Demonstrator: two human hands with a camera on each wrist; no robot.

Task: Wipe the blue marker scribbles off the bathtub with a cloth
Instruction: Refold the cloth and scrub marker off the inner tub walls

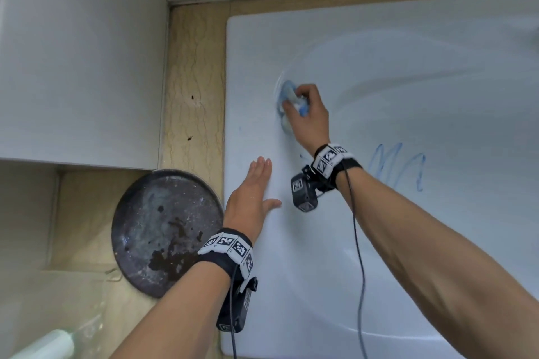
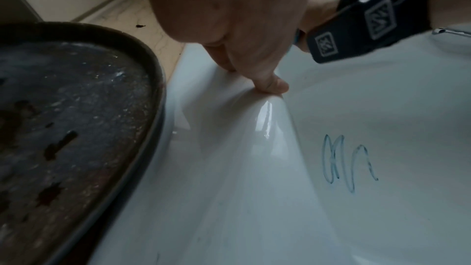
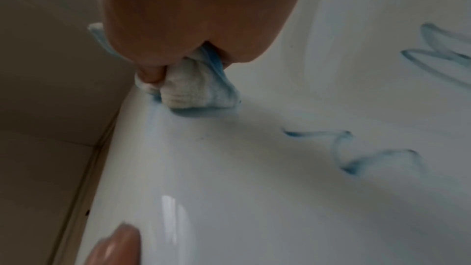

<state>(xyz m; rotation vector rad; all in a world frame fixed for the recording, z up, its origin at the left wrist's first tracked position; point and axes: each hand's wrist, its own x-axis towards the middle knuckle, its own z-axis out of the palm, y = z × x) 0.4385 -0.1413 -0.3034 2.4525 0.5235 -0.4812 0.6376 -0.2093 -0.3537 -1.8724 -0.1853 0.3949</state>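
My right hand (image 1: 306,114) grips a bunched white cloth (image 1: 287,93) stained blue and presses it against the inner slope of the white bathtub (image 1: 408,242), near its rim. In the right wrist view the cloth (image 3: 193,90) sits on a pale blue smear (image 3: 193,113). Blue marker scribbles (image 1: 399,166) remain on the tub wall to the right of my right wrist, also seen as scribbles (image 2: 349,164) and scribbles (image 3: 356,150). My left hand (image 1: 256,192) lies flat with straight fingers on the tub rim (image 2: 254,128), holding nothing.
A round dark pan (image 1: 166,230) with brown stains lies on the beige marble ledge (image 1: 195,81) left of the tub, close to my left wrist. White wall panels (image 1: 78,52) stand behind it. A pale cylinder (image 1: 49,344) lies at the lower left.
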